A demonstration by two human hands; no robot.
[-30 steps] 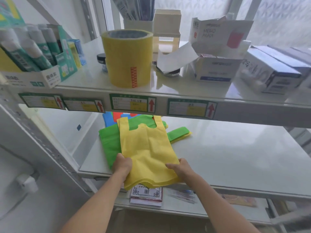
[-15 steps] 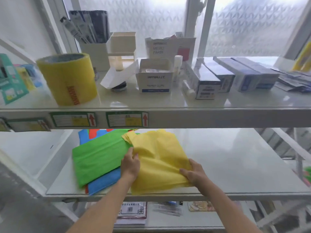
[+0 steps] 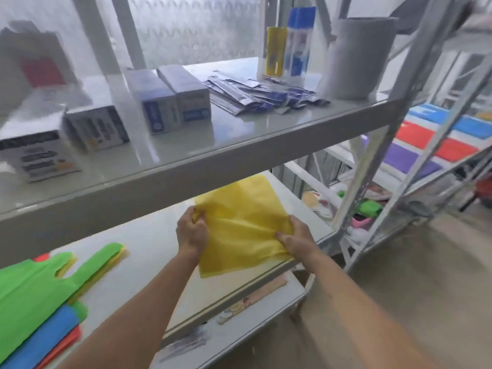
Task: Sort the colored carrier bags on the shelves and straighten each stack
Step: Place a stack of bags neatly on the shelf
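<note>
Gripping the yellow bag (image 3: 241, 225) at mid-frame, left hand (image 3: 191, 231) and right hand (image 3: 295, 237) both pinch its edges; it has shifted right along the shelf (image 3: 149, 243), away from the green stack (image 3: 34, 283) at lower left.

yellow bag (image 3: 241, 225): thin matt cloth, creased | shelf (image 3: 149, 243): glossy, smooth | boxes (image 3: 170, 102): cardboard
</note>
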